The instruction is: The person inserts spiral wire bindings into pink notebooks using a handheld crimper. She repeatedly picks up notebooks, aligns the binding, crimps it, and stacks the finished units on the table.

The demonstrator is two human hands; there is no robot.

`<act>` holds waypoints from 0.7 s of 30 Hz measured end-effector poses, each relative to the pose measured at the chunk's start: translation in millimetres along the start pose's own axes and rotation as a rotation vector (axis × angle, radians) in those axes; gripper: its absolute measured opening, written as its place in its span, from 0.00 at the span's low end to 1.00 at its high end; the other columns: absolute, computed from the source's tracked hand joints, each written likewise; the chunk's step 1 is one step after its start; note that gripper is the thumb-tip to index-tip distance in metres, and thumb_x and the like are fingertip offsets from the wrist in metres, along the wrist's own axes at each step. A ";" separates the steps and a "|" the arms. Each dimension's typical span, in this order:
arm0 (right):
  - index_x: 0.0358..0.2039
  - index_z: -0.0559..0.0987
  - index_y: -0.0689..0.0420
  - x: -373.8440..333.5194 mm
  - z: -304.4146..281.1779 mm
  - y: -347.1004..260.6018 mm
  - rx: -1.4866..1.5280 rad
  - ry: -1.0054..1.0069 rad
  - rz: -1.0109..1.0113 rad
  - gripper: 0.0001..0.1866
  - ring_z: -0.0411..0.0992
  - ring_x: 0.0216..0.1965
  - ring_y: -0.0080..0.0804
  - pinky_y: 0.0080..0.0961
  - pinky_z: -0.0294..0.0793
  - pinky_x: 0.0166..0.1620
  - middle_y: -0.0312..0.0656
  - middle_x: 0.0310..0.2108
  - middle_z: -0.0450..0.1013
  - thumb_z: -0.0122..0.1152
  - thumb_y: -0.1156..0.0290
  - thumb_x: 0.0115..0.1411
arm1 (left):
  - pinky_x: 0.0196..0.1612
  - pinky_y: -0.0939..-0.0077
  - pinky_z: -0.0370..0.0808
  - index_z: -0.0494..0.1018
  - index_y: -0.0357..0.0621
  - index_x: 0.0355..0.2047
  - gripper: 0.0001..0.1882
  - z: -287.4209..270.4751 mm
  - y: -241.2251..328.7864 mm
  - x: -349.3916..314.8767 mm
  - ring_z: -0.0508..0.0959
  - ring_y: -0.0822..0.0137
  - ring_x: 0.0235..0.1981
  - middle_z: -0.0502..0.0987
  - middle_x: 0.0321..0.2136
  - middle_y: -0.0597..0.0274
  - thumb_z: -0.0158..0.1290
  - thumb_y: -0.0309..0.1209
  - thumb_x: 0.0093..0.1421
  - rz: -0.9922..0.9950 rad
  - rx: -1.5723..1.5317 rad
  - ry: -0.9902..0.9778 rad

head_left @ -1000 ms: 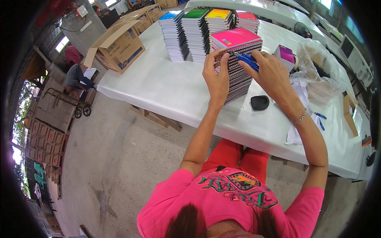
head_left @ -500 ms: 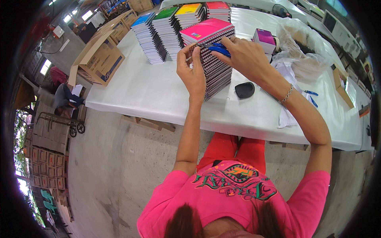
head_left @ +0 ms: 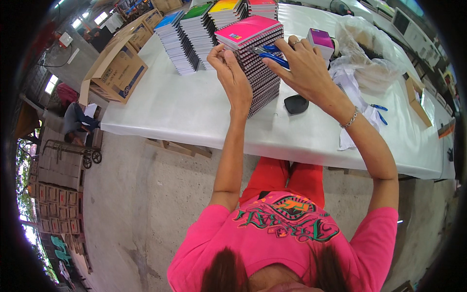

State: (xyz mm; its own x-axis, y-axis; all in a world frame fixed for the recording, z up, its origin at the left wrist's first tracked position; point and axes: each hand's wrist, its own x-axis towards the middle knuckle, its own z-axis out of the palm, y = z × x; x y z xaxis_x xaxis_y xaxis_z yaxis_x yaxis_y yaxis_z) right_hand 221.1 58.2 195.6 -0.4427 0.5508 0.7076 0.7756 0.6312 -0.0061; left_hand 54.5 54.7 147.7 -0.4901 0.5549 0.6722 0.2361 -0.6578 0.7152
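A tall stack of spiral notebooks (head_left: 265,73) stands in front of me, its wire bindings facing my right side and a pink cover (head_left: 249,28) on top. My left hand (head_left: 233,80) grips the near left corner of the upper notebooks between thumb and fingers. Blue-handled pliers (head_left: 275,59) are in my right hand (head_left: 306,65), handles spread, with the jaws at the wire coils just below the top. Whether the jaws touch a wire is too small to tell. A black rounded object (head_left: 296,104) lies on the table right of the stack.
Blue (head_left: 171,48), green, yellow and red notebook stacks stand behind on the white-covered table (head_left: 160,104). To the right are a purple-topped box (head_left: 321,41), clear plastic bags (head_left: 367,53) and another pair of blue pliers (head_left: 379,113). An open carton (head_left: 116,73) sits left; a person (head_left: 78,119) bends beyond it.
The pliers have moved away from the top corner, slightly down along the coils. My left fingers have parted from the plier tips and shifted left. The whole view has tilted a little.
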 end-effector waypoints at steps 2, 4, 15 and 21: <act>0.49 0.76 0.54 -1.1 4.4 0.5 0.002 0.006 0.006 0.27 0.72 0.47 0.47 0.47 0.69 0.46 0.50 0.47 0.73 0.55 0.43 0.64 | 0.52 0.71 0.67 0.63 0.36 0.53 0.19 1.6 -0.2 -1.2 0.69 0.67 0.45 0.68 0.47 0.56 0.37 0.41 0.76 0.030 0.034 -0.016; 0.50 0.76 0.55 0.7 5.1 -2.1 0.024 -0.006 -0.001 0.28 0.72 0.46 0.48 0.47 0.69 0.45 0.51 0.47 0.73 0.55 0.43 0.64 | 0.54 0.67 0.65 0.62 0.36 0.53 0.20 0.7 -2.2 -1.3 0.69 0.63 0.47 0.68 0.47 0.53 0.36 0.41 0.76 0.095 0.083 -0.031; 0.37 0.79 0.56 13.1 7.8 -10.6 0.111 -0.118 0.024 0.25 0.78 0.27 0.45 0.41 0.75 0.29 0.47 0.25 0.77 0.56 0.44 0.64 | 0.54 0.65 0.65 0.64 0.32 0.45 0.17 -4.2 -3.7 -5.6 0.69 0.58 0.45 0.70 0.41 0.48 0.41 0.39 0.74 0.048 0.154 -0.076; 0.39 0.78 0.56 6.6 1.2 -14.1 0.109 -0.113 0.066 0.25 0.78 0.31 0.45 0.42 0.75 0.34 0.47 0.30 0.78 0.56 0.44 0.64 | 0.55 0.66 0.64 0.63 0.34 0.49 0.20 -2.2 -0.5 -5.4 0.68 0.60 0.46 0.68 0.44 0.50 0.39 0.42 0.75 0.024 0.078 -0.050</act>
State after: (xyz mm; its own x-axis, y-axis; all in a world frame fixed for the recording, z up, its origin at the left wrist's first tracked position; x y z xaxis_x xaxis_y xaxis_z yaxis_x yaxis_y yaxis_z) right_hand 206.8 53.5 199.6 -0.4447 0.6471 0.6193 0.7541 0.6436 -0.1310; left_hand 55.2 50.9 143.2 -0.4414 0.5656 0.6966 0.3130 -0.6305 0.7103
